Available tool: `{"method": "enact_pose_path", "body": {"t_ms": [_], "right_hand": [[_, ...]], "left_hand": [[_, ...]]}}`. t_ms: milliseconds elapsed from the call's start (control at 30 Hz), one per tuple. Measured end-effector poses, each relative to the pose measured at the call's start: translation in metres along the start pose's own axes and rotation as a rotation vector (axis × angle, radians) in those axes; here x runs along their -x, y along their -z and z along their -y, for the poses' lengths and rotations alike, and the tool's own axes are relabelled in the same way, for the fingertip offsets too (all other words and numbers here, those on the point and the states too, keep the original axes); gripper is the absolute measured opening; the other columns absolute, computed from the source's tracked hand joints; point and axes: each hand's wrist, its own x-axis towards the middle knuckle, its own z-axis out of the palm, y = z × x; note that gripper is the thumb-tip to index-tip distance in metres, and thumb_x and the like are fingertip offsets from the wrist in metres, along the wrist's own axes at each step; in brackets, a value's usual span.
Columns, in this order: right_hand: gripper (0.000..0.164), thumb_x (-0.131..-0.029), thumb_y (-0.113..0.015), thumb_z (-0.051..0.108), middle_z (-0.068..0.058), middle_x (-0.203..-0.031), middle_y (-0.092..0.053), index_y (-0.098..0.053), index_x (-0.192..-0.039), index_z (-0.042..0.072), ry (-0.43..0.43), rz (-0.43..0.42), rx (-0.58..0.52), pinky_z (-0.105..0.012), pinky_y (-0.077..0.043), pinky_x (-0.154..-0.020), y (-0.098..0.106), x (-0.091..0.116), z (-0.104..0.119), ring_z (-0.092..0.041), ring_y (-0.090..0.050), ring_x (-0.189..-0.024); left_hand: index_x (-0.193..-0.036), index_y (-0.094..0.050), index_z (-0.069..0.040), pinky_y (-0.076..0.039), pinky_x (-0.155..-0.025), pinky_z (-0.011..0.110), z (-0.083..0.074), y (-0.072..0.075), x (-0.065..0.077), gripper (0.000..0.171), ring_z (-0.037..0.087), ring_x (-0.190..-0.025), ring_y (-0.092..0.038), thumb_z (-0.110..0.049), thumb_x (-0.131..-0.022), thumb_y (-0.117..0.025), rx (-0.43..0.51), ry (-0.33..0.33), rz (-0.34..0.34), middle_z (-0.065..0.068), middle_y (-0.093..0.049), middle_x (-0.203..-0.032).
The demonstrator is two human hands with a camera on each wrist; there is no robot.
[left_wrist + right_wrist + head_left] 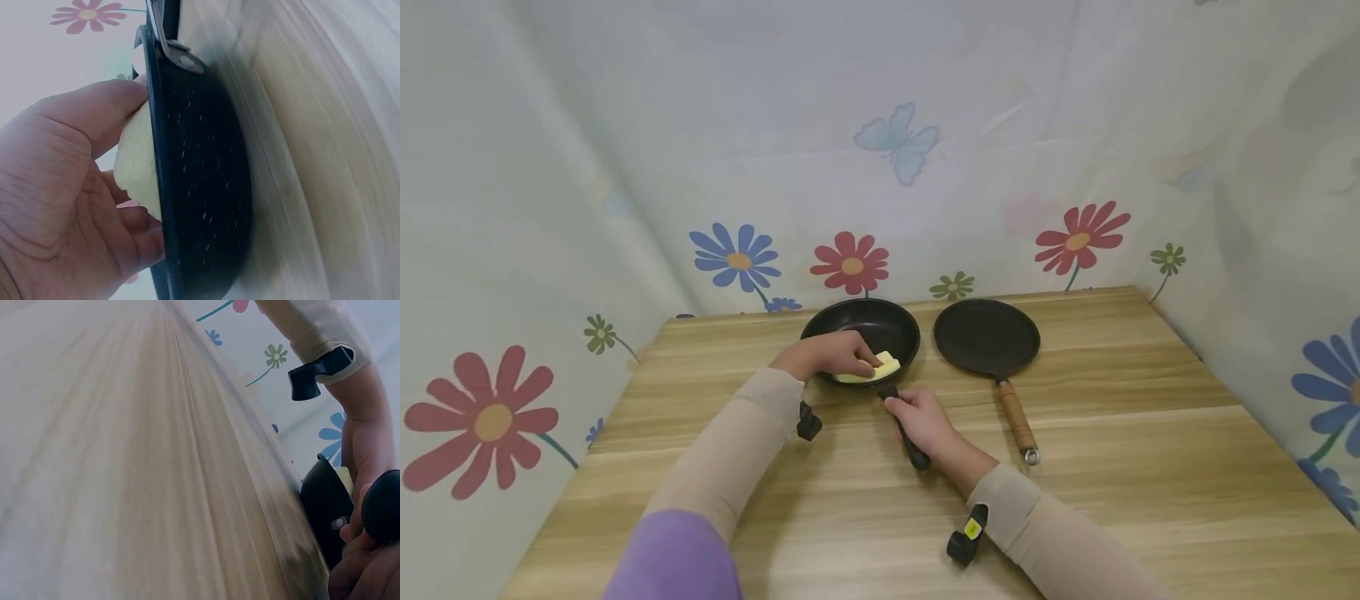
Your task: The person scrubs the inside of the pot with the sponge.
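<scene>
A black frying pan (891, 325) stands near the back of the table. Inside it, a pale yellow sponge cloth (886, 367) lies bent under the fingers of my left hand (835, 353). In the left wrist view, thumb and fingers pinch the cloth (139, 162) at the rim of the speckled pan (200, 162); the fingertips are partly hidden behind the rim. My right hand (927, 421) grips the pan's black handle (916, 454), thumb on top. The right wrist view catches the handle's rounded end (382, 506) beside the curled fingers (350, 575).
To the right of the frying pan lies a flat black pan (987, 335) with a wooden handle (1017, 417) that points toward me. The wood-grain table (1120, 467) meets a flower-printed curtain (775, 167) at the back and sides.
</scene>
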Motion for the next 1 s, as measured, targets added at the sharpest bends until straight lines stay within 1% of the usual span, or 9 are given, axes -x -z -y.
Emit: {"method": "enact_pose_path", "body": {"t_ms": [167, 300, 400, 500, 600, 667, 767, 900, 1000], "right_hand": [[0.032, -0.101, -0.055, 0.016, -0.001, -0.054, -0.05, -0.068, -0.107, -0.011, -0.021, -0.026, -0.014, -0.024, -0.037, -0.046, -0.001, 0.0, 0.001, -0.012, -0.046, -0.045], [0.031, -0.101, -0.055, 0.016, -0.004, -0.057, -0.051, -0.068, -0.111, -0.011, -0.032, -0.044, -0.011, -0.024, -0.037, -0.046, 0.001, 0.0, 0.002, -0.012, -0.046, -0.046], [0.032, -0.101, -0.055, 0.015, -0.005, -0.058, -0.052, -0.068, -0.113, -0.011, -0.038, -0.038, -0.008, -0.024, -0.038, -0.045, 0.002, 0.0, 0.003, -0.012, -0.047, -0.046], [0.033, -0.101, -0.055, 0.016, -0.006, -0.059, -0.052, -0.067, -0.116, -0.011, -0.041, -0.025, -0.004, -0.024, -0.038, -0.046, 0.002, 0.001, 0.002, -0.012, -0.047, -0.047], [0.034, -0.102, -0.055, 0.016, -0.007, -0.061, -0.053, -0.067, -0.118, -0.011, -0.045, -0.024, -0.002, -0.024, -0.039, -0.047, 0.002, 0.001, 0.002, -0.013, -0.047, -0.048], [0.033, -0.102, -0.055, 0.016, -0.008, -0.061, -0.054, -0.067, -0.118, -0.011, -0.043, -0.025, 0.003, -0.024, -0.038, -0.048, 0.003, 0.0, 0.003, -0.013, -0.048, -0.048], [0.033, -0.102, -0.055, 0.016, -0.008, -0.06, -0.054, -0.067, -0.118, -0.01, -0.032, -0.021, 0.007, -0.025, -0.038, -0.048, 0.004, -0.001, 0.002, -0.013, -0.047, -0.048], [0.032, -0.103, -0.054, 0.016, -0.007, -0.06, -0.053, -0.068, -0.115, -0.01, -0.019, 0.003, -0.003, -0.026, -0.037, -0.049, 0.004, -0.001, 0.0, -0.014, -0.046, -0.049], [0.031, -0.103, -0.053, 0.015, -0.006, -0.059, -0.051, -0.067, -0.114, -0.01, -0.026, 0.025, -0.011, -0.026, -0.037, -0.049, 0.003, 0.0, -0.002, -0.014, -0.045, -0.049]], "left_hand": [[-0.122, -0.076, -0.019, -0.045, -0.108, 0.043, 0.006, 0.004, 0.01, 0.029, 0.023, -0.124, -0.06, -0.028, -0.095, -0.069, -0.067, 0.01, 0.02, -0.001, -0.071, -0.123], [-0.118, -0.078, -0.021, -0.045, -0.108, 0.043, 0.009, 0.007, 0.015, 0.026, 0.023, -0.122, -0.061, -0.028, -0.094, -0.071, -0.091, 0.051, 0.026, 0.0, -0.071, -0.121], [-0.115, -0.079, -0.02, -0.045, -0.108, 0.044, 0.009, 0.009, 0.018, 0.024, 0.024, -0.121, -0.061, -0.028, -0.092, -0.073, -0.085, 0.09, 0.033, 0.001, -0.072, -0.12], [-0.111, -0.08, -0.02, -0.044, -0.108, 0.045, 0.011, 0.011, 0.024, 0.022, 0.025, -0.121, -0.061, -0.027, -0.091, -0.075, -0.114, 0.12, 0.032, 0.002, -0.071, -0.121], [-0.11, -0.08, -0.018, -0.043, -0.109, 0.044, 0.013, 0.016, 0.028, 0.021, 0.027, -0.122, -0.059, -0.023, -0.09, -0.076, -0.158, 0.128, 0.019, 0.003, -0.071, -0.12], [-0.11, -0.08, -0.016, -0.044, -0.108, 0.044, 0.016, 0.018, 0.03, 0.022, 0.029, -0.121, -0.059, -0.02, -0.089, -0.076, -0.186, 0.117, 0.006, 0.003, -0.072, -0.119], [-0.108, -0.08, -0.013, -0.047, -0.105, 0.043, 0.019, 0.022, 0.032, 0.022, 0.03, -0.118, -0.061, -0.016, -0.087, -0.075, -0.199, 0.108, -0.018, 0.004, -0.073, -0.115], [-0.107, -0.081, -0.013, -0.048, -0.103, 0.043, 0.027, 0.024, 0.033, 0.023, 0.031, -0.118, -0.061, -0.014, -0.085, -0.075, -0.214, 0.126, -0.053, 0.004, -0.073, -0.113], [-0.108, -0.081, -0.012, -0.049, -0.101, 0.043, 0.035, 0.024, 0.033, 0.024, 0.033, -0.116, -0.061, -0.011, -0.084, -0.074, -0.241, 0.12, -0.077, 0.005, -0.073, -0.112]]}}
